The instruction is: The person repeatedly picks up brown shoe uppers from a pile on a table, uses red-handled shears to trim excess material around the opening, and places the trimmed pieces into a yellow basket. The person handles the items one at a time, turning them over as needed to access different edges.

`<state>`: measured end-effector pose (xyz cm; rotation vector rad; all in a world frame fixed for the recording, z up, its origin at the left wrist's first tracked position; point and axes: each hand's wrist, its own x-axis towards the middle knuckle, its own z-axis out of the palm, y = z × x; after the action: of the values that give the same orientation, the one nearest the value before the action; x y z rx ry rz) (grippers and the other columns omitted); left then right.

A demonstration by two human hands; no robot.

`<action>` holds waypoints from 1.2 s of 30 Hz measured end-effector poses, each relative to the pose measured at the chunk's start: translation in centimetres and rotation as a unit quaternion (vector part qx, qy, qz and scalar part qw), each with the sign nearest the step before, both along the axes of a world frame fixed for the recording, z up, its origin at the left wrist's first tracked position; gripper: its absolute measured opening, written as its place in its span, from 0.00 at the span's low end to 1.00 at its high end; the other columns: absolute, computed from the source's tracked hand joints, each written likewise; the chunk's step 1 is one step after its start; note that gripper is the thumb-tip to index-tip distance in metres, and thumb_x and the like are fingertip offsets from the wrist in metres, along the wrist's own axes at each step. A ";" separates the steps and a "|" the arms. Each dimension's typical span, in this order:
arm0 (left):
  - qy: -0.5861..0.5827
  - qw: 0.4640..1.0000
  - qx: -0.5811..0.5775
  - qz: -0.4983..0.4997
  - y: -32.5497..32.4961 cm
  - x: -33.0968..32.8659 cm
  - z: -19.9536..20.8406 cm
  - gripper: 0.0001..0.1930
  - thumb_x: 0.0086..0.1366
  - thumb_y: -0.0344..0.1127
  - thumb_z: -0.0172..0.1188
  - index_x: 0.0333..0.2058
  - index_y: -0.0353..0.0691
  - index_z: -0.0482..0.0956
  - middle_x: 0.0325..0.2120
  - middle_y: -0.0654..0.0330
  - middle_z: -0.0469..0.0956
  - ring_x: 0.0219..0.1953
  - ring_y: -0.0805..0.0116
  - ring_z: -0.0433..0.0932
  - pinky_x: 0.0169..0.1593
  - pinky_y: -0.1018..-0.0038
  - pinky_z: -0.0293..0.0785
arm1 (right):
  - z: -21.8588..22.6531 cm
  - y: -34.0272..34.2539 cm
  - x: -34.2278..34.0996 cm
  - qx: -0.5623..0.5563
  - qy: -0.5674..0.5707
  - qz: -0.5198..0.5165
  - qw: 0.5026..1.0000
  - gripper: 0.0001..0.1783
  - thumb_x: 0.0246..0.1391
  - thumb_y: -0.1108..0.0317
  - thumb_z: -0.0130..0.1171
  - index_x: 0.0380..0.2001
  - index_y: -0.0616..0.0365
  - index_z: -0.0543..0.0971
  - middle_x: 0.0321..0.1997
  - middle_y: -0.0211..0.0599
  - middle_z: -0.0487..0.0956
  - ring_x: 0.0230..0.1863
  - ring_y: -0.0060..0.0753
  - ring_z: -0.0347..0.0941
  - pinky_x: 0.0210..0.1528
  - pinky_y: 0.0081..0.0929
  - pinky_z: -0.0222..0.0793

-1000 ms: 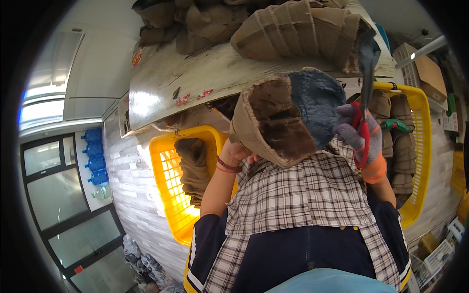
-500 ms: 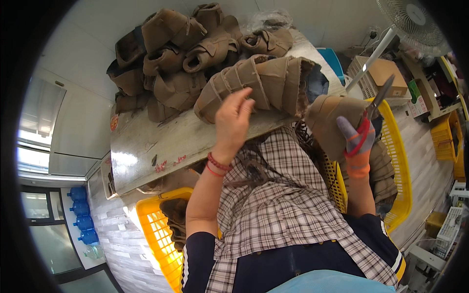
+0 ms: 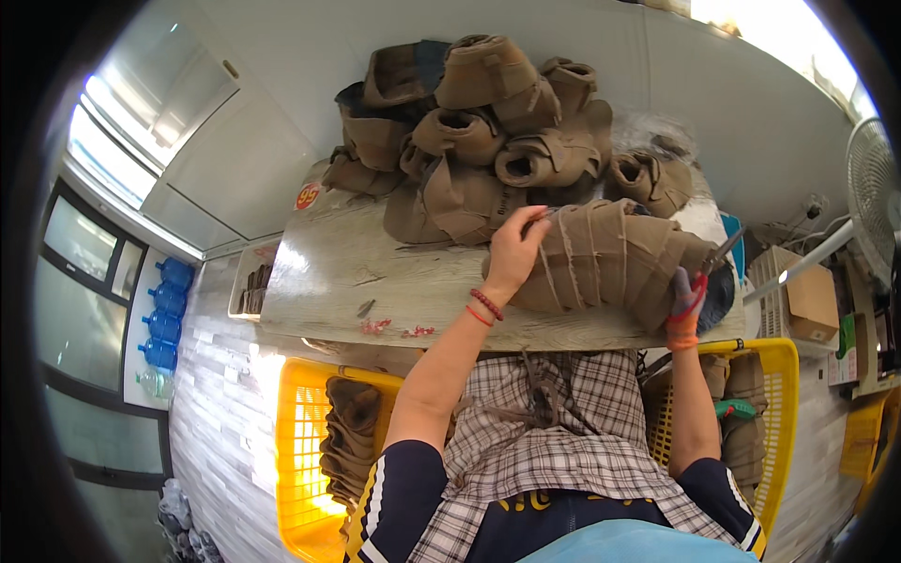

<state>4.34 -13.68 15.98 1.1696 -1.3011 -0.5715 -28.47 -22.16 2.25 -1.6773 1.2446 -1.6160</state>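
A long row of nested brown suede-like shoe uppers lies along the front of the table, its right end showing a dark blue lining. My left hand, bare with a red bead bracelet, is by the row's left end. Its thumb and fingers are pinched together near the upper edge; what they hold is too small to make out. My right hand wears a grey and orange glove and grips red-handled scissors. The blades point up and to the right, beside the row's right end.
Behind the row, more brown uppers are heaped on the wooden table against the wall. Yellow baskets with uppers stand below at left and right; a green-handled tool lies in the right one. A fan stands at right.
My right hand has moved from beside the right basket, where it held an upper with the scissors, to the row's right end. My left hand has closed into a pinch. The view has shifted.
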 end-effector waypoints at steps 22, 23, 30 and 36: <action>-0.347 0.901 -0.203 0.161 10.7 11.4 8.6 0.03 0.55 0.25 0.56 0.28 0.38 0.71 0.23 0.64 0.72 0.26 0.72 0.69 0.33 0.75 0.68 | 7.9 12.7 -0.5 0.177 -0.257 0.047 0.949 0.14 0.57 0.64 0.56 0.42 0.60 0.73 0.24 0.30 0.74 0.17 0.16 0.66 0.16 0.11 0.57; -0.468 0.822 -0.295 0.134 11.7 10.0 7.9 0.04 0.52 0.25 0.56 0.28 0.39 0.71 0.24 0.62 0.72 0.26 0.68 0.71 0.33 0.73 0.69 | 9.0 13.9 0.6 0.194 -0.251 0.043 0.947 0.12 0.56 0.67 0.57 0.41 0.60 0.72 0.24 0.30 0.73 0.18 0.16 0.66 0.16 0.11 0.57; -0.609 0.767 -0.202 -0.026 19.8 4.5 -2.4 0.11 0.48 0.28 0.57 0.34 0.36 0.76 0.36 0.55 0.77 0.33 0.64 0.74 0.35 0.72 0.68 | 13.9 17.9 8.7 0.273 -0.220 0.261 0.900 0.15 0.52 0.70 0.60 0.42 0.64 0.71 0.31 0.35 0.77 0.26 0.21 0.74 0.22 0.12 0.62; -0.562 0.805 -0.187 0.034 22.1 4.4 -4.1 0.10 0.51 0.26 0.56 0.35 0.38 0.77 0.39 0.59 0.76 0.37 0.66 0.72 0.41 0.70 0.66 | 10.7 16.4 14.0 0.225 -0.173 0.259 0.923 0.18 0.47 0.73 0.66 0.41 0.62 0.72 0.35 0.32 0.78 0.32 0.18 0.72 0.33 0.15 0.69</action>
<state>8.77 8.46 11.91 1.2146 -2.2111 0.5695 -14.42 -5.80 12.97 -1.2249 0.8173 -1.1291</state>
